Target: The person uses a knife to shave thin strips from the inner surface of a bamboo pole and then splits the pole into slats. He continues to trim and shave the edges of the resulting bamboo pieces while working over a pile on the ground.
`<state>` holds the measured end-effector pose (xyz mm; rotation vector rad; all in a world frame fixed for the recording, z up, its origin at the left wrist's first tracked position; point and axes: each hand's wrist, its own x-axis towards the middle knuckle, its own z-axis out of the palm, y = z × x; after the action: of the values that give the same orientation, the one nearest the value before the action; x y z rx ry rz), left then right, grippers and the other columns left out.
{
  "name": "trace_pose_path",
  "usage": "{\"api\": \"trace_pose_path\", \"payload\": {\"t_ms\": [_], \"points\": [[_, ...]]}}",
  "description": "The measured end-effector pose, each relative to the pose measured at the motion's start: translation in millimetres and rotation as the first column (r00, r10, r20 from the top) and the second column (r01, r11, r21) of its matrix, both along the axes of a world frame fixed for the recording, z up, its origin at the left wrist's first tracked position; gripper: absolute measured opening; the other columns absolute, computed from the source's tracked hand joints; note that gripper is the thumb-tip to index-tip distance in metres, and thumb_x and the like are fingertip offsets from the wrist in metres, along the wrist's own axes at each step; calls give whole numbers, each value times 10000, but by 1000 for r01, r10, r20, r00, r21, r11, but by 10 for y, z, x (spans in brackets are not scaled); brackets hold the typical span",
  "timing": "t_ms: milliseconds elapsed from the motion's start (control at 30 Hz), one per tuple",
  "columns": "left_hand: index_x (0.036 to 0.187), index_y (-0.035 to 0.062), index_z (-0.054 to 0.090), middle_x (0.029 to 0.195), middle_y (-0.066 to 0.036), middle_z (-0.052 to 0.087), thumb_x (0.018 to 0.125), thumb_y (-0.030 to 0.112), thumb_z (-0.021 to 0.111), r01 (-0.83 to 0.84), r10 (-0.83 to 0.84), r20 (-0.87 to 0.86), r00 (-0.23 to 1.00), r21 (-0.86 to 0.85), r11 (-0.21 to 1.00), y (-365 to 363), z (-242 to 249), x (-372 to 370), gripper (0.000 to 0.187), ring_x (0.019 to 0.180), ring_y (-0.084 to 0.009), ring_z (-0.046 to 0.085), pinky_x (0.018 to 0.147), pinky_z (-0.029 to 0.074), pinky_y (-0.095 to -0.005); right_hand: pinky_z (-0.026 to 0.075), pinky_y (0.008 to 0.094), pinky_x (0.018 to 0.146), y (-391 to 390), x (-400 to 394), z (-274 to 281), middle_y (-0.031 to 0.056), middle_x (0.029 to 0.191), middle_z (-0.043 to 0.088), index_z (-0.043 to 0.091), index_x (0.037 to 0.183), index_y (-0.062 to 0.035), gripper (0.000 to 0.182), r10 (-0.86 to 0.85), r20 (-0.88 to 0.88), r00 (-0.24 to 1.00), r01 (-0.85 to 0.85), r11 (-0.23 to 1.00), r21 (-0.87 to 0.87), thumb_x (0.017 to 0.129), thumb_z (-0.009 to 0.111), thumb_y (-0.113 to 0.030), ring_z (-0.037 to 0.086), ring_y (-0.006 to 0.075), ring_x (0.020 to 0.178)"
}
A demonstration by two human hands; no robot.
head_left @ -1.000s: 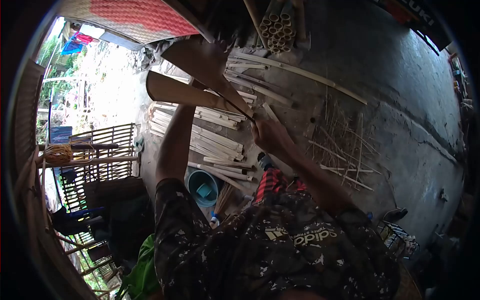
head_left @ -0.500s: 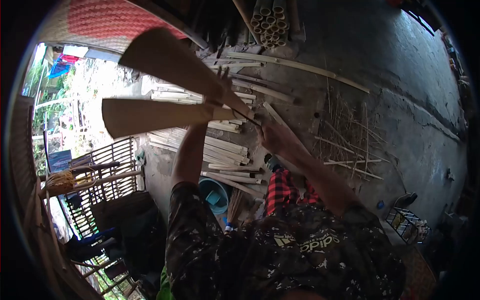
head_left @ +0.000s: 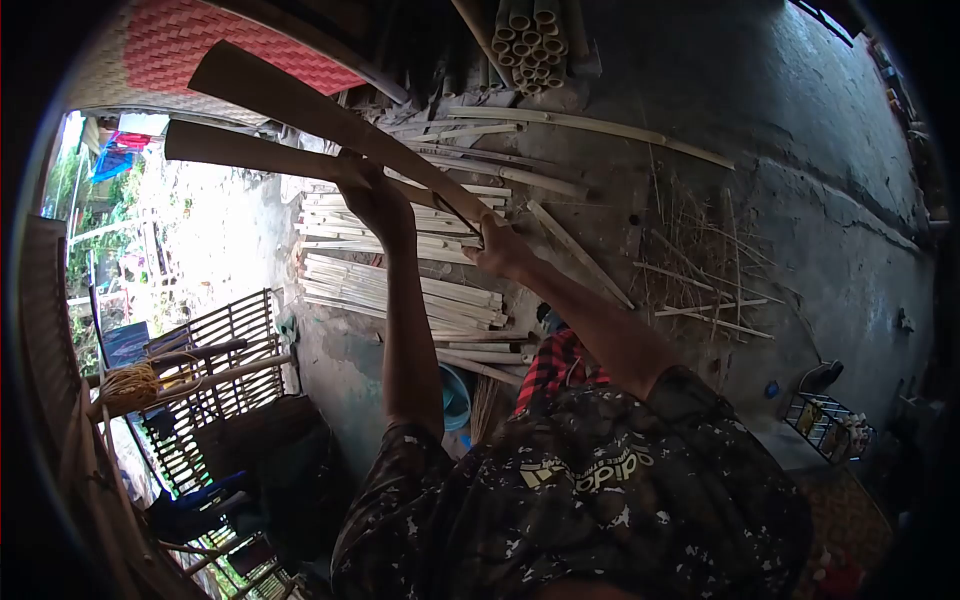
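Two long, flat split bamboo pieces point(head_left: 300, 108) spread apart toward the upper left and draw close together near my right hand. My left hand point(head_left: 375, 195) is closed around the lower piece, partway along it. At the near end, my right hand point(head_left: 500, 248) is closed on what looks like a dark knife point(head_left: 456, 214), seen as a thin edge across the bamboo. Its handle is hidden by my fingers, which also lie against the bamboo end.
Pale bamboo strips point(head_left: 400, 290) lie in rows on the floor below. Bamboo tubes point(head_left: 530, 45) are stacked at the back. Thin offcuts point(head_left: 715, 300) lie to the right, and a blue bucket point(head_left: 455, 398) stands near my legs. A slatted bamboo rack point(head_left: 220, 335) is at left.
Both bamboo pieces have swung up and to the left, now seen more edge-on. My left hand has moved up-left, its fingers now wrapped round the lower piece. My right hand has moved slightly left.
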<state>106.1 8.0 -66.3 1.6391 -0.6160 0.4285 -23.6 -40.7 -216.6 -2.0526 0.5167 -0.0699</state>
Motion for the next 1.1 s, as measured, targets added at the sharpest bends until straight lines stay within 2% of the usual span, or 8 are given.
{"api": "trace_pose_path", "payload": {"t_ms": [133,333,433,633,733,900,1000,1100], "points": [[1071,-84,613,941,-137,685,1074,449,377,-163,159,-60,985,-76,984,160,-11,230,583,976,-278,683,920,549,-371,507,412,796,124,-109,-87,200,841,665,597,960,31,385,10,-150,989,25,973,230,875,735,-319,670,300,868],[1163,-91,568,1123,-230,664,1072,535,276,-137,138,-31,990,32,990,312,16,435,696,983,-298,706,841,582,-384,438,393,544,386,143,-272,28,564,504,549,730,-31,329,23,-145,989,36,918,395,855,748,-261,529,169,534],[1193,-93,548,1146,-231,659,1073,529,278,-42,39,-67,997,-40,998,354,52,543,689,996,-305,701,866,579,-388,529,447,794,342,254,-161,235,930,702,651,925,16,418,185,-279,942,18,804,594,833,742,-381,704,345,892],[1348,-67,467,1286,-264,600,1044,601,284,27,-26,-161,987,4,1000,554,42,696,756,1199,-336,618,1013,517,-417,527,436,766,452,364,-235,201,824,700,647,862,9,375,86,-185,979,2,903,430,836,735,-354,707,318,840],[1509,-14,305,1477,-279,437,1029,619,321,374,-376,-13,926,-90,923,847,-369,1029,795,1357,-334,478,1160,353,-439,458,364,633,421,340,-223,70,652,585,600,864,11,295,-7,-105,994,44,935,353,833,709,-261,567,181,631],[1539,57,255,1561,-228,344,1028,574,333,691,-821,-84,565,-497,526,717,-336,1256,732,1450,-316,347,1197,268,-441,465,409,646,66,283,6,139,691,634,638,811,5,486,69,-101,992,-25,921,388,882,692,-473,611,248,663],[1501,95,345,1544,-203,384,1033,493,376,661,-650,-259,714,-56,748,329,-860,1882,615,1428,-319,384,1175,306,-438,452,427,634,-41,292,-4,157,672,623,626,774,7,604,64,-106,992,-24,940,339,915,625,-580,613,279,642],[1463,133,434,1527,-178,425,1037,411,418,526,-472,-267,840,611,591,27,-1430,2261,508,1407,-321,422,1152,345,-435,445,431,624,-78,308,50,150,645,599,614,755,7,653,57,-153,987,-2,940,340,952,553,-613,587,286,605]]}}
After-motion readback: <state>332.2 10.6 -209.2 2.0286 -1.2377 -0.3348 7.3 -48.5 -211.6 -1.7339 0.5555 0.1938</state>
